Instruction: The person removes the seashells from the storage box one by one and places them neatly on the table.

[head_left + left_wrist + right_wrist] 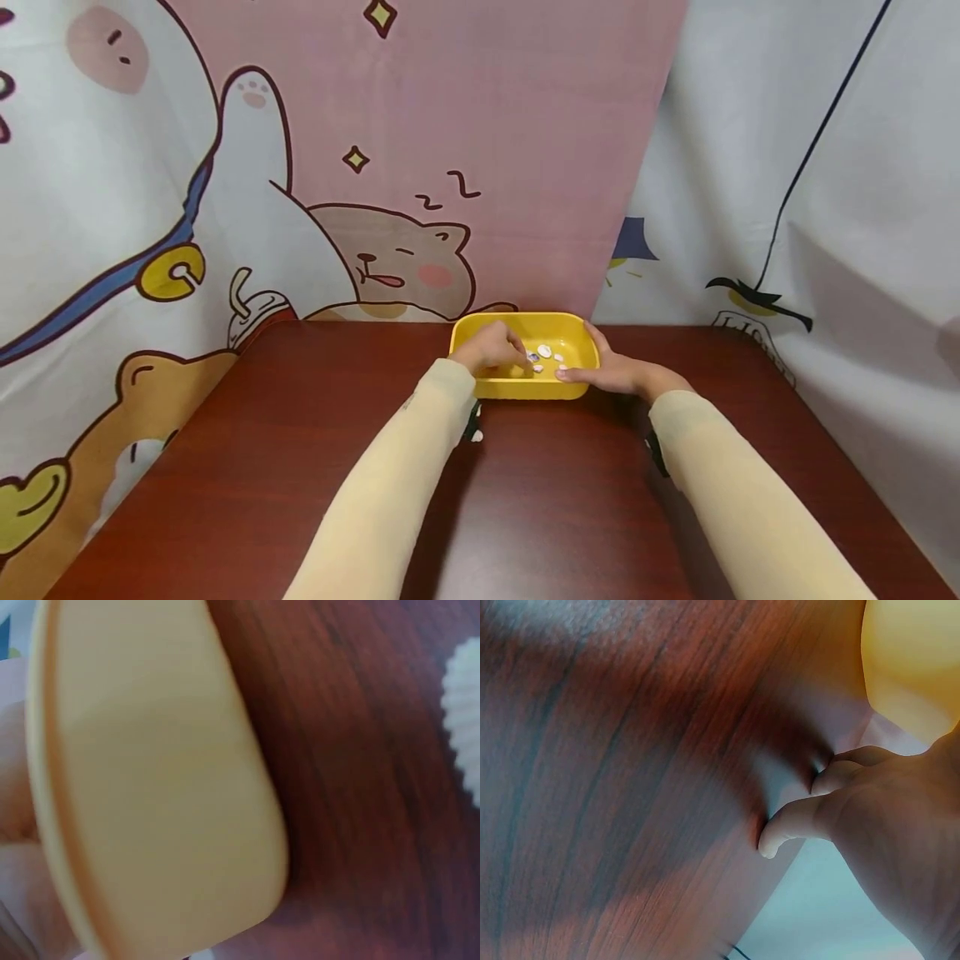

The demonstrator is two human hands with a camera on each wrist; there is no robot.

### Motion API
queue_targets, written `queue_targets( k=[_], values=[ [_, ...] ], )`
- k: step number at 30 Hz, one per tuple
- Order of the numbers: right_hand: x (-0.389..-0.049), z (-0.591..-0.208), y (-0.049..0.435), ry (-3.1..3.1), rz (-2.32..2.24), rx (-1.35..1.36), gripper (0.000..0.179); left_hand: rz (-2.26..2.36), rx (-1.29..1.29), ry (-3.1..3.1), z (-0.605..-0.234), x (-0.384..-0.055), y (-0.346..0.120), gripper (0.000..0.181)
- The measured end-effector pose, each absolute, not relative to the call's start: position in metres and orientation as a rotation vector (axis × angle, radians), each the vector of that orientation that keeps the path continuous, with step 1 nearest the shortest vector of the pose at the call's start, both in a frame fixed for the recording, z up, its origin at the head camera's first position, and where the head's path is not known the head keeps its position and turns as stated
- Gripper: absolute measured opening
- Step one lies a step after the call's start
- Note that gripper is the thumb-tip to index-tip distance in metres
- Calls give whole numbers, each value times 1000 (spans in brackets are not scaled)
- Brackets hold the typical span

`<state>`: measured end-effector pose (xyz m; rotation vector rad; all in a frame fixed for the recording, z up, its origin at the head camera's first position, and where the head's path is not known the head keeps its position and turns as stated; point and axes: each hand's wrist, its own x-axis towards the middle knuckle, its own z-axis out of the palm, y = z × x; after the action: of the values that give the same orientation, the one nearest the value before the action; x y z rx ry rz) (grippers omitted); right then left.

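Observation:
A yellow plastic tub stands at the back of the table with several small white and bluish seashells on its floor. My left hand reaches over the near left rim into the tub, fingers curled down and pinching at a small bluish shell. The tub's wall hides most of that hand in the left wrist view. At the right end my right hand grips the tub, thumb inside, other fingers outside. The right wrist view shows its fingertips down by the table beside the tub.
A white ribbed shell lies on the dark red-brown wooden table in front of the tub. Close behind the table's back edge hangs a cartoon-printed cloth. White cloth hangs along the right side.

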<state>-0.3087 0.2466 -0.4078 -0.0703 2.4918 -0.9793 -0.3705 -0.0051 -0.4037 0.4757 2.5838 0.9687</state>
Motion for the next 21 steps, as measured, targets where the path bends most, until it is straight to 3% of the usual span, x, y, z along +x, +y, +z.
queue_targets(
  k=[14, 21],
  values=[
    [-308, -410, 250, 2488, -990, -75, 135, 812, 856, 2676, -361, -347, -22, 20],
    [-309, -411, 249, 2493, -1006, -92, 135, 769, 979, 2656, -360, -327, -30, 17]
  ],
)
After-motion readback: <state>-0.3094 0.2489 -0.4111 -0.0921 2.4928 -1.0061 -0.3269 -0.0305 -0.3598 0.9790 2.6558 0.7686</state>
